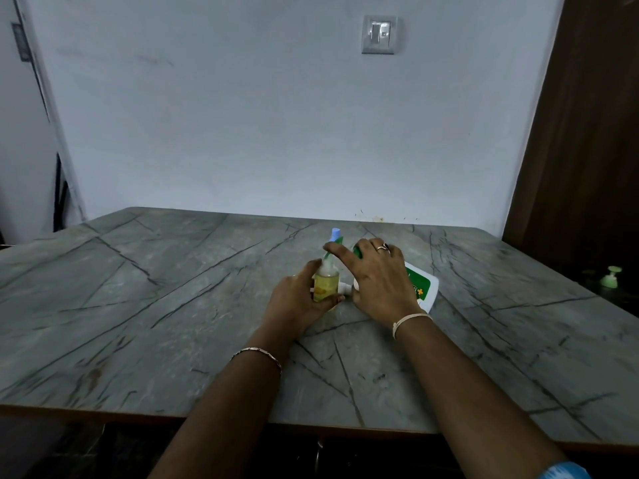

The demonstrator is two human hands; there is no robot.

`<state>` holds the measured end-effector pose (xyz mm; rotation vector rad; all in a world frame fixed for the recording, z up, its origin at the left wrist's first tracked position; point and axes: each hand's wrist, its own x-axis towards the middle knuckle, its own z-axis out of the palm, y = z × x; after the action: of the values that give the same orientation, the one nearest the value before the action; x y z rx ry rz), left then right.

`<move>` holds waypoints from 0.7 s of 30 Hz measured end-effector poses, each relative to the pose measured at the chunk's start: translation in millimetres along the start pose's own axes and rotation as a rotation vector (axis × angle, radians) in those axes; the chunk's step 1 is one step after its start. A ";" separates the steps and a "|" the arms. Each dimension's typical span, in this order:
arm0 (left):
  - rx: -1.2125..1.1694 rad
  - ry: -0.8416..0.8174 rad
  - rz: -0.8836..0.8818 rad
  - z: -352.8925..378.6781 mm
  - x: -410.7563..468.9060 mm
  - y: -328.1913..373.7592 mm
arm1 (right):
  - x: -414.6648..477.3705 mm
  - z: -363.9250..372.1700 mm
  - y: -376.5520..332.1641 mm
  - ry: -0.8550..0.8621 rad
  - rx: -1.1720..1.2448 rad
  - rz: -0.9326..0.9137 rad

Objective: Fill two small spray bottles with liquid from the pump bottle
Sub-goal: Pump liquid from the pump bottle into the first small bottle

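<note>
My left hand (pixel 297 300) grips a small spray bottle (pixel 325 286) that holds yellow liquid and stands on the grey marble table (pixel 173 305). My right hand (pixel 378 274) lies palm down over the top of the white pump bottle (pixel 422 283) with a green label. Its fingers are spread, and the index finger reaches to the green nozzle (pixel 340 240) above the small bottle's mouth. The pump bottle leans left toward the small bottle, its head mostly hidden. A blue-tipped piece (pixel 335 233) shows behind the nozzle. A small white part (pixel 344 288) lies between my hands.
The table's front edge (pixel 311 426) runs close to me. Its back meets the wall under a light switch (pixel 379 34). A dark wooden panel (pixel 587 150) stands at the right, with a small green dispenser (pixel 610 276) past the table's right edge.
</note>
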<state>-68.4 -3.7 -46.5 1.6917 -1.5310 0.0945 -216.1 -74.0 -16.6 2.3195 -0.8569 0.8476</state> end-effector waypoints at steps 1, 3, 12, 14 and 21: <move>-0.006 0.004 -0.001 -0.1 0.2 0.2 | -0.3 -0.5 1.0 0.020 0.000 0.007; -0.022 0.015 -0.002 -0.3 -0.1 0.2 | -1.0 -2.0 3.7 0.078 0.050 0.039; -0.037 0.005 0.010 -1.6 -1.1 0.3 | -5.0 -10.3 19.4 0.349 0.340 0.456; -0.051 0.011 0.010 -2.1 -1.3 0.5 | -5.8 -8.3 23.9 0.382 0.400 0.520; -0.039 -0.002 0.002 -1.5 -0.6 -0.3 | -10.1 -6.2 34.9 0.458 0.572 0.725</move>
<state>-67.6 -2.4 -46.0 1.6596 -1.5265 0.0637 -249.1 -89.4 -10.8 2.0667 -1.3916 2.0628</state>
